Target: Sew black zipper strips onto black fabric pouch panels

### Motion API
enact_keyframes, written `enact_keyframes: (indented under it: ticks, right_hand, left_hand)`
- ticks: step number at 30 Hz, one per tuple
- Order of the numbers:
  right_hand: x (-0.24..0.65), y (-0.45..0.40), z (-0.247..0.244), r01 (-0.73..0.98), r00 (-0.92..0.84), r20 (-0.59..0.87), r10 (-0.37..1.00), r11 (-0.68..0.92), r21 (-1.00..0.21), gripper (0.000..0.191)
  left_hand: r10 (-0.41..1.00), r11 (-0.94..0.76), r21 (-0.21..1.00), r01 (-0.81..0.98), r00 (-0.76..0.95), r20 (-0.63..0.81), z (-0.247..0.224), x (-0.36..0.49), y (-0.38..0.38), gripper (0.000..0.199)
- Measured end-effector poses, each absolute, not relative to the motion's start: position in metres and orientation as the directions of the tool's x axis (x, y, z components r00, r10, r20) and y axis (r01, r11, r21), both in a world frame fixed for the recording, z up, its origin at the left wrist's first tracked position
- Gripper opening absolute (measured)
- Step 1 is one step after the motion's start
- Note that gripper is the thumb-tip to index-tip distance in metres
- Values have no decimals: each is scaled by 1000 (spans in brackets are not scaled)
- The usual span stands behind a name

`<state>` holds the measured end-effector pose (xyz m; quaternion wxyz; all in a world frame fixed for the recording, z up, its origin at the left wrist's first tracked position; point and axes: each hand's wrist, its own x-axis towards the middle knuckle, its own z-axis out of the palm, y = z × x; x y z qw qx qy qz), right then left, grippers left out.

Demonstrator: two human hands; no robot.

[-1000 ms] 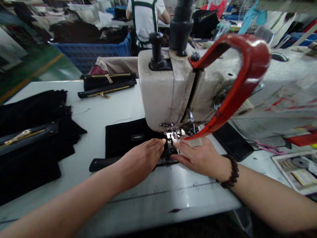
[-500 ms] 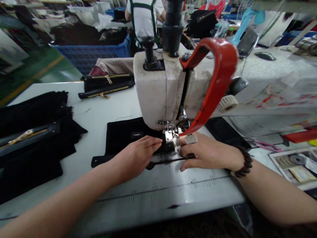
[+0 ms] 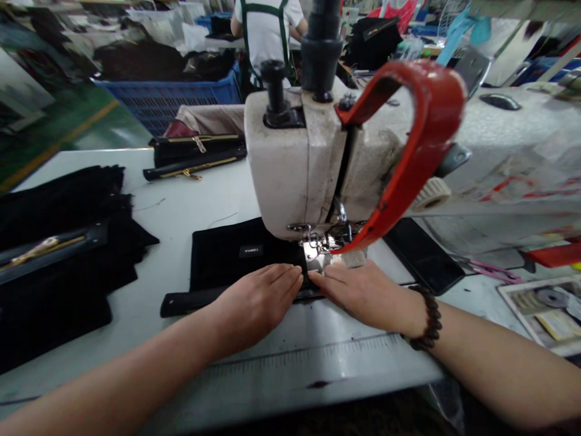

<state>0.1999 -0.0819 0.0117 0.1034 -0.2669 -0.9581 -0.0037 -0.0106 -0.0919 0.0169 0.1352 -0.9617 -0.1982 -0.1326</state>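
Observation:
A white sewing machine (image 3: 290, 163) with a red curved guard (image 3: 422, 139) stands on the white table (image 3: 181, 206). Under its presser foot (image 3: 313, 248) lies a black fabric panel (image 3: 227, 254) with a small label and a black strip (image 3: 186, 301) along its near edge. My left hand (image 3: 254, 303) lies flat on the panel's near edge, fingers together, pointing at the foot. My right hand (image 3: 363, 290), with a dark bead bracelet at the wrist, presses flat on the fabric just right of the foot. The fingertips of both hands almost meet.
A stack of black pieces with a gold zipper (image 3: 54, 254) lies at the left. Black zipper strips (image 3: 195, 154) lie behind. A blue crate (image 3: 167, 100) and a person in a white shirt (image 3: 267, 30) are at the back. A dark flat piece (image 3: 422, 254) and a tray (image 3: 544, 309) lie right.
My right hand has let go of the strip's end it pinched and now lies flat beside the foot. The left hand has shifted slightly nearer. The view has swung a little.

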Motion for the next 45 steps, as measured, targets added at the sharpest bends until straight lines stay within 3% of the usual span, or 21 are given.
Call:
enact_keyframes:
  ticks: [8,17,22,30,34,38,45]
  right_hand:
    - [199,-84,12,559,-816,134,563,826,-72,13]
    - [202,-78,13,543,-783,379,493,840,27,25]
    - [202,-77,16,493,-818,419,395,856,156,20]
    - [195,-78,14,462,-845,408,346,856,231,23]
    - [194,-79,12,478,-846,366,389,856,196,27]
    - [193,-79,12,514,-828,345,442,844,153,32]
    - [193,-79,10,468,-856,324,404,871,151,32]
  left_hand:
    - [356,-881,-215,420,891,282,19,-6,-90,34]
    - [389,-884,-183,430,894,223,17,-12,-91,37]
    - [440,-862,-156,482,866,239,23,-12,-88,31]
    - [501,-862,-73,501,865,26,39,-10,-79,33]
    - [511,-830,-150,537,841,178,33,-4,-85,27]
    - [428,-817,-229,529,823,374,22,-3,-89,29]
    - [306,-865,-305,399,900,311,23,-3,-83,31]
